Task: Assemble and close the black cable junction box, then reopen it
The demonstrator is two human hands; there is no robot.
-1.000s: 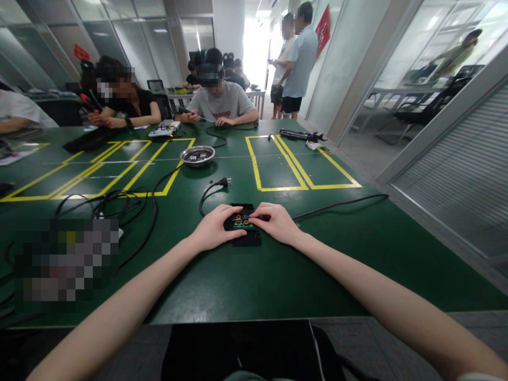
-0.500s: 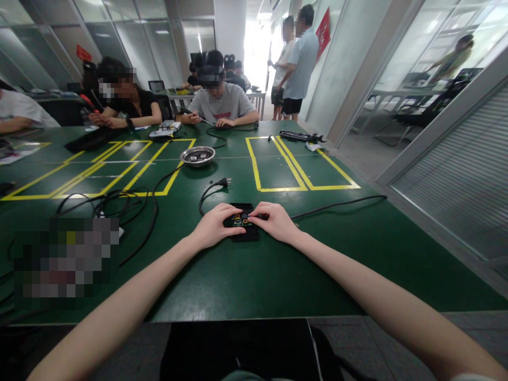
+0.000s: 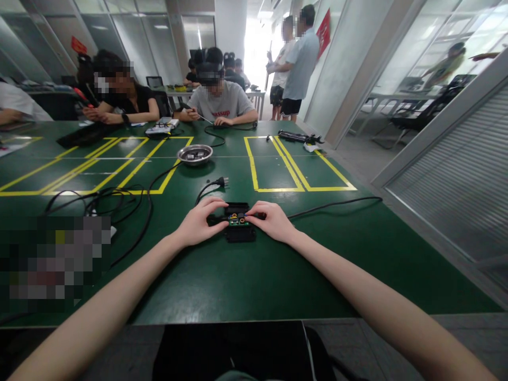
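A small black open housing point(image 3: 239, 233) with a green circuit board point(image 3: 237, 220) inside lies on the green table point(image 3: 246, 280) in front of me. My left hand point(image 3: 196, 225) rests against its left side, fingers curled onto a black part there. My right hand point(image 3: 271, 221) presses its right side, fingertips on the board's edge. A black cable point(image 3: 333, 204) runs off to the right from the housing. Another black cord with a plug point(image 3: 222, 182) lies just behind it.
A metal bowl point(image 3: 194, 154) with small parts sits further back. Tangled black cables point(image 3: 107, 201) lie at the left. Yellow taped rectangles point(image 3: 293, 169) mark the table. Other people sit at the far edge, and two stand in the corridor. A black tool point(image 3: 297, 136) lies at the far right.
My left hand has shifted a little to the left, uncovering more of the housing and board. The right hand has stayed on the right side. My view has drifted slightly.
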